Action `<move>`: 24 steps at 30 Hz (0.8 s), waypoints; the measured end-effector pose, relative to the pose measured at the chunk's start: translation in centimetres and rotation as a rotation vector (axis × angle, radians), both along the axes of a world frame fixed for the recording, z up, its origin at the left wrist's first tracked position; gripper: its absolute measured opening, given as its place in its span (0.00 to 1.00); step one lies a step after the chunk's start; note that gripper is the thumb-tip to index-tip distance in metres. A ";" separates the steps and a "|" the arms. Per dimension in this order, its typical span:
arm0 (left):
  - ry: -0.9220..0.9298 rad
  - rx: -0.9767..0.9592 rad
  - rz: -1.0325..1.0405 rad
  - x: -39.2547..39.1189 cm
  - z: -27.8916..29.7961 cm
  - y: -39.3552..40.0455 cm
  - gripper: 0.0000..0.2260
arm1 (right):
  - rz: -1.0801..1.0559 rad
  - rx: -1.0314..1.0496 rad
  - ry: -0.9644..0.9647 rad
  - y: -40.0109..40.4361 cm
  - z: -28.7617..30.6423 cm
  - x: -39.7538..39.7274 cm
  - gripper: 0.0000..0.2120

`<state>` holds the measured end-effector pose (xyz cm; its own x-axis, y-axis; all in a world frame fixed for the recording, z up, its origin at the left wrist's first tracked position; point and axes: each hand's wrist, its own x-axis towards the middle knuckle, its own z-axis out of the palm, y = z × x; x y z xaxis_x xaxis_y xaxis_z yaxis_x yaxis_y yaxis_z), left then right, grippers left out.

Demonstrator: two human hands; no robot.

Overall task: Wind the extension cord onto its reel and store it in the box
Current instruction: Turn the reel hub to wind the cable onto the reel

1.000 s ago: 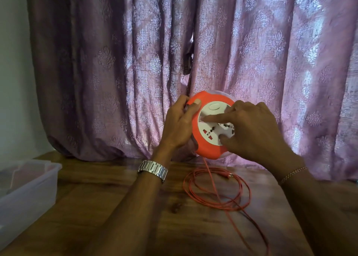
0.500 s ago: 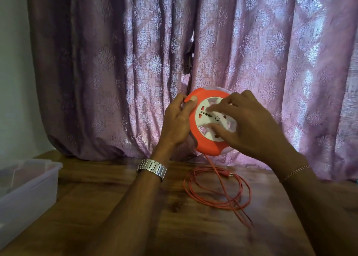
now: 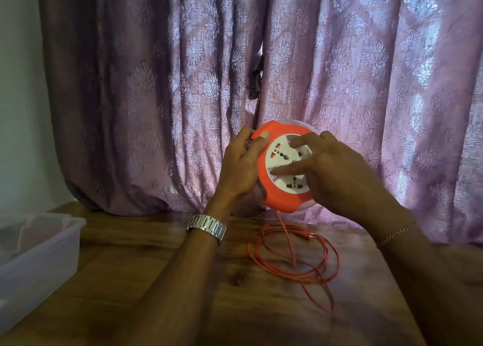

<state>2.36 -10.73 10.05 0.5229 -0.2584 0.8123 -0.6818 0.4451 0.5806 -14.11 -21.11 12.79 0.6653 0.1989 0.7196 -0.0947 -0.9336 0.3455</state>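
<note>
I hold a round orange reel [image 3: 278, 201] with a white socket face upright above the table, in front of the curtain. My left hand [image 3: 239, 163] grips its left rim, thumb on the orange edge. My right hand [image 3: 337, 174] lies over the white face, with its index finger and thumb pressed flat on it. An orange cord [image 3: 295, 267] drops from the reel's underside and lies in loose loops on the wooden table [image 3: 183, 280], its tail trailing toward me on the right. A translucent plastic box [image 3: 39, 251] stands open at the table's left edge.
A purple patterned curtain [image 3: 156, 97] hangs right behind the reel and down onto the back of the table. A pale wall is at the far left. I wear a metal watch [image 3: 207, 226] on my left wrist.
The white socket face has turned under my right fingers. The cord's tail on the table has been drawn in toward the loops. The reel sits slightly higher than a second ago.
</note>
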 end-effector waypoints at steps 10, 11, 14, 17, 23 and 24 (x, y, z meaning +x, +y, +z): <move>0.001 -0.015 -0.005 -0.6 0.1 -0.3 0.14 | -0.141 0.109 -0.278 0.0 -0.7 0.5 0.31; 0.002 -0.017 0.000 -0.6 0.1 -0.2 0.14 | -0.138 0.101 -0.280 0.1 -0.7 0.5 0.31; -0.006 -0.017 0.031 -0.4 0.1 -0.1 0.15 | -0.120 0.065 -0.263 0.2 -0.7 0.6 0.30; -0.017 -0.011 0.057 -0.4 0.1 0.0 0.15 | -0.062 0.062 -0.261 0.1 -0.5 0.6 0.28; 0.006 -0.019 0.029 -0.6 0.2 0.2 0.14 | 0.156 0.115 -0.082 -0.3 0.0 0.2 0.12; 0.018 -0.029 0.006 -0.7 0.2 0.2 0.14 | 0.188 0.119 -0.025 -0.4 0.0 0.2 0.12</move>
<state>1.70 -10.52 10.21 0.5388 -0.2320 0.8099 -0.6744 0.4574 0.5796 -13.96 -21.55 12.79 0.6060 0.2305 0.7613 0.0781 -0.9697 0.2314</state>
